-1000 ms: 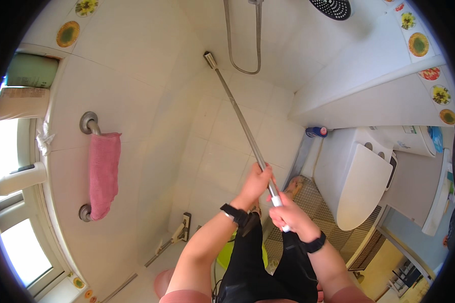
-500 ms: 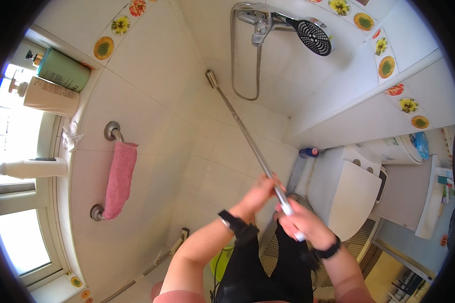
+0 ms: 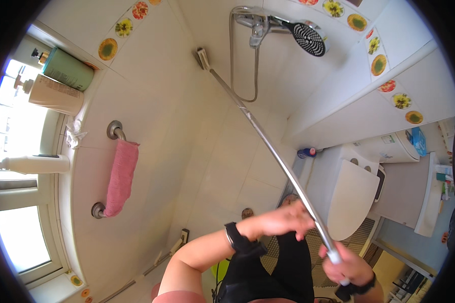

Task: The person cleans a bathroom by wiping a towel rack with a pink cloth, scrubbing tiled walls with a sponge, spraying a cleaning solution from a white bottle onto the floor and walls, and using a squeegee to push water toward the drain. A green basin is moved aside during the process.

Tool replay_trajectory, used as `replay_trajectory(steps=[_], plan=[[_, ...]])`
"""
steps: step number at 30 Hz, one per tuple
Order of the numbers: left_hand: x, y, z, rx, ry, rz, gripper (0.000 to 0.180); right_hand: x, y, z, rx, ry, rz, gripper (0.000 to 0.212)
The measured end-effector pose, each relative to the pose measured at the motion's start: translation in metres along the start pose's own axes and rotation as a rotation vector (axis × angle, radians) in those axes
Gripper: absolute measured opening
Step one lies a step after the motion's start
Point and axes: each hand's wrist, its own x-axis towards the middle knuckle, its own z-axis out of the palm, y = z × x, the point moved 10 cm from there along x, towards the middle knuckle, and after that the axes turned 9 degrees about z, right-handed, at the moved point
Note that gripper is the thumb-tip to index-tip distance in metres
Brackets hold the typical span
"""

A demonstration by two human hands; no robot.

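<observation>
A long-handled mop or squeegee [image 3: 277,151] with a shiny metal pole slants across the middle; its exact kind cannot be told. Its narrow pale head [image 3: 202,59] rests against the tiled wall near the corner, left of the shower hose. My right hand [image 3: 348,264] is wrapped round the white grip at the lower end. Beside the pole, farther up, my left hand [image 3: 290,220] has its fingers loosely apart, the fingertips against or just under the metal. Some of these fingers are blurred.
A shower head [image 3: 309,38] and its looped hose [image 3: 257,76] hang on the far wall. On the left, a pink towel [image 3: 121,177] covers a wall bar, and bottles [image 3: 68,69] line the window sill. The toilet [image 3: 354,199] stands right, with a blue bottle [image 3: 306,152] near it.
The pole's lower end has swung right and toward me with my right hand, while its head has shifted up the wall. My left hand has moved right and loosened.
</observation>
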Motion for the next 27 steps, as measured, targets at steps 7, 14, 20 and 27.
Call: replay_trajectory(steps=[7, 14, 20, 27], plan=[[0.015, 0.002, -0.023, -0.192, 0.150, 0.069, 0.033, 0.007, -0.029, -0.012, -0.007, -0.017, -0.075, 0.040], [-0.046, -0.044, -0.242, -0.071, 0.849, -0.028, 0.029, 0.261, -0.046, -0.040, 0.043, -0.026, -0.040, 0.032], [-0.013, -0.036, -0.120, -0.203, 0.380, -0.038, 0.026, 0.123, -0.024, -0.029, -0.004, -0.096, -0.127, 0.037], [0.016, 0.008, 0.046, -0.190, -0.171, 0.029, 0.064, -0.048, 0.009, -0.033, -0.041, 0.061, 0.112, 0.052]])
